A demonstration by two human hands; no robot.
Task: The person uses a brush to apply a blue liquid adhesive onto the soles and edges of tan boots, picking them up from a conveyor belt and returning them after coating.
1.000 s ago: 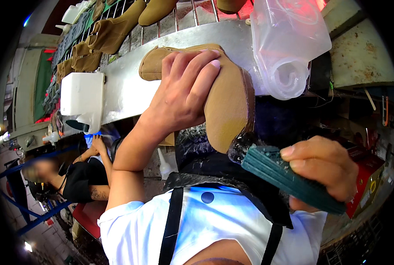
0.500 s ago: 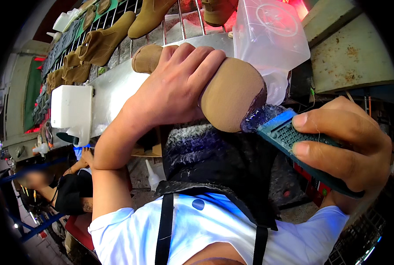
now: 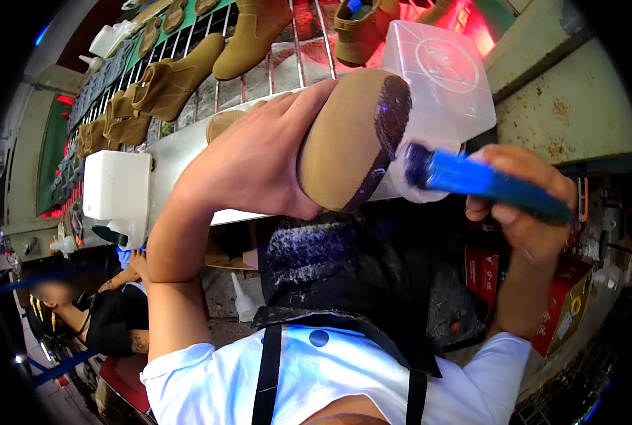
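Note:
My left hand (image 3: 266,145) is wrapped round a tan suede-like boot (image 3: 330,152), its rounded toe end toward the right. A dark, wet-looking band (image 3: 392,117) coats the boot's right-hand edge, shining bluish in places. In my right hand (image 3: 525,188) is a brush (image 3: 489,180) with a blue and dark green handle, gripped between thumb and fingers and somewhat blurred. Its dark, wet bristles stand just right of the boot, apart from it, over the rounded mouth of a clear plastic container (image 3: 440,78).
Several tan boots (image 3: 255,35) stand on a metal rack beyond the bench (image 3: 167,173). A white plastic container (image 3: 117,188) sits at its left end. A nozzle bottle (image 3: 243,301) and red boxes (image 3: 482,273) are lower down. Another person (image 3: 110,319) is at the left.
The brush has come off the boot's edge and moved up to the container's mouth. My left hand has turned the boot, so the dark band now runs along its right side.

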